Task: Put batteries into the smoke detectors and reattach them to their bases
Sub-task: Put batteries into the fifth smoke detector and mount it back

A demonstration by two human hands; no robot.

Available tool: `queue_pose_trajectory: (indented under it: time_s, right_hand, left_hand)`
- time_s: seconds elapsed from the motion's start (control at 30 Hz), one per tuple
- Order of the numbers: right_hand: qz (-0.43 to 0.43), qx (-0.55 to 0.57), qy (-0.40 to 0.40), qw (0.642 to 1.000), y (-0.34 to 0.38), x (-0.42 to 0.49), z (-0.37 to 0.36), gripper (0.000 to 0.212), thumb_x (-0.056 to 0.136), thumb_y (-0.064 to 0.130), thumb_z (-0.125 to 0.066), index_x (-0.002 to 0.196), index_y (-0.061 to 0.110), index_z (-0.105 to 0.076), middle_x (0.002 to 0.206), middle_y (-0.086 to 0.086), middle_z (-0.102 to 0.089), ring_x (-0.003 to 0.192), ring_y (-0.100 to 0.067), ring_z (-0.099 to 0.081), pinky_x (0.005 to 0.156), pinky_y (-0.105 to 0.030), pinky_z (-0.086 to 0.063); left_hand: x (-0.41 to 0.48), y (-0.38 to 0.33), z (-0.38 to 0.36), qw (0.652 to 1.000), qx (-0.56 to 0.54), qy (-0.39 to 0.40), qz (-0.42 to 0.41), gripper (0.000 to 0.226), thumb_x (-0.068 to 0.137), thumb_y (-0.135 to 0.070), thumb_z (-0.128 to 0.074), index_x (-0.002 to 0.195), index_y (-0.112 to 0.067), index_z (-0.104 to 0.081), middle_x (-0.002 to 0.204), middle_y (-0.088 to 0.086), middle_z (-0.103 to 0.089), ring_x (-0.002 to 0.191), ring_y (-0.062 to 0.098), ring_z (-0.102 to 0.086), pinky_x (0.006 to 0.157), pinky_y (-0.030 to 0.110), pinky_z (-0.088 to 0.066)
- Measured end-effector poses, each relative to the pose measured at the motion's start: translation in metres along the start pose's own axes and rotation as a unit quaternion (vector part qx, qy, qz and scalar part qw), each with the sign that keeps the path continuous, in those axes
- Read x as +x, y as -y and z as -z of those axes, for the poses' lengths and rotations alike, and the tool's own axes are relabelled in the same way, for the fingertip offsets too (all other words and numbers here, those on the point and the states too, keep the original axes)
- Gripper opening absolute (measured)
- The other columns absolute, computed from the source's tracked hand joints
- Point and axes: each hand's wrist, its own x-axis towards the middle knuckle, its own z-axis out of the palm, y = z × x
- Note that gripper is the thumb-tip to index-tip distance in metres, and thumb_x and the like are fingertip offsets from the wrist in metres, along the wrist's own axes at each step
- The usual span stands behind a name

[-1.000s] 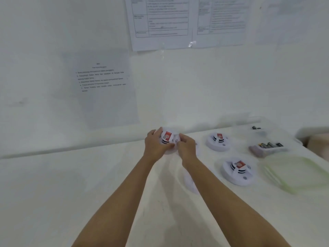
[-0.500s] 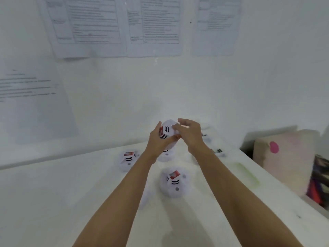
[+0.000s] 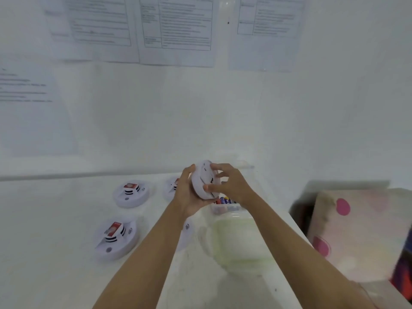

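Both bare forearms stretch forward and converge. The left grip point(image 3: 186, 192) cups from the left, fingers curled; the right grip point(image 3: 231, 186) pinches with thumb and curled fingers.

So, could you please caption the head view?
Left hand and right hand grip a smoke detector above the table.

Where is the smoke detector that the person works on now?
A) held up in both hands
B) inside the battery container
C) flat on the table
A: the left hand and the right hand grip the smoke detector, tilted on edge above the table.
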Motion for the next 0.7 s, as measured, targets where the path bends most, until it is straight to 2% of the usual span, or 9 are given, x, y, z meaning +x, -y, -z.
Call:
queue_pose_trajectory:
  time_s: [0.1, 0.17, 0.33, 0.47, 0.57, 0.7]
  right_hand:
    - [0.053, -0.066, -0.005, 0.996, 0.003, 0.003, -0.005, 0.066, 0.068, 0.017, -0.081, 0.127, 0.013, -0.052, 0.121, -0.003, -0.050, 0.103, -0.011, -0.049, 0.087, -0.021, -0.040]
    - [0.086, -0.097, -0.010, 0.992, 0.009, 0.004, -0.009, 0.063, 0.068, 0.017, -0.081, 0.124, 0.011, -0.054, 0.118, -0.006, -0.051, 0.098, -0.011, -0.047, 0.086, -0.023, -0.040]
    - [0.128, -0.142, 0.006, 0.982, 0.018, 0.005, -0.013, 0.060, 0.068, 0.022, -0.080, 0.119, 0.008, -0.053, 0.112, -0.009, -0.051, 0.095, -0.017, -0.048, 0.084, -0.027, -0.042]
    - [0.160, -0.198, 0.027, 0.967, 0.024, 0.009, -0.010, 0.051, 0.069, 0.025, -0.079, 0.109, 0.004, -0.055, 0.096, -0.004, -0.044, 0.087, -0.017, -0.043, 0.072, -0.024, -0.033]
    - [0.167, -0.204, 0.042, 0.964, 0.027, 0.015, -0.004, 0.049, 0.068, 0.025, -0.079, 0.106, 0.002, -0.057, 0.095, -0.003, -0.043, 0.086, -0.016, -0.042, 0.069, -0.023, -0.033]
    - [0.169, -0.209, 0.059, 0.961, 0.026, 0.019, 0.002, 0.048, 0.067, 0.026, -0.080, 0.102, 0.002, -0.058, 0.095, -0.005, -0.044, 0.088, -0.022, -0.046, 0.075, -0.029, -0.039]
  left_hand:
    - [-0.003, -0.004, -0.002, 1.000, 0.000, -0.010, 0.004, 0.051, 0.087, -0.054, -0.043, 0.112, -0.014, -0.062, 0.113, 0.014, -0.065, 0.108, 0.030, -0.056, 0.103, 0.050, -0.035]
    - [-0.006, -0.007, -0.003, 1.000, -0.005, -0.019, -0.008, 0.049, 0.089, -0.053, -0.039, 0.105, -0.014, -0.064, 0.100, 0.013, -0.069, 0.100, 0.028, -0.059, 0.095, 0.048, -0.039]
    - [-0.012, -0.011, -0.005, 0.999, -0.034, -0.029, -0.022, 0.043, 0.088, -0.051, -0.039, 0.099, -0.016, -0.062, 0.090, 0.008, -0.068, 0.089, 0.023, -0.058, 0.081, 0.039, -0.043]
    - [-0.014, -0.015, -0.007, 0.998, -0.034, -0.049, -0.011, 0.041, 0.086, -0.051, -0.042, 0.093, -0.016, -0.063, 0.079, 0.009, -0.070, 0.086, 0.024, -0.057, 0.083, 0.039, -0.042]
    - [-0.013, -0.016, -0.012, 0.997, -0.030, -0.066, -0.011, 0.041, 0.086, -0.051, -0.043, 0.089, -0.016, -0.065, 0.075, 0.009, -0.071, 0.085, 0.025, -0.056, 0.083, 0.041, -0.042]
    - [-0.012, -0.015, -0.018, 0.996, -0.030, -0.083, -0.002, 0.039, 0.084, -0.051, -0.046, 0.091, -0.017, -0.064, 0.078, 0.010, -0.070, 0.084, 0.026, -0.057, 0.080, 0.043, -0.044]
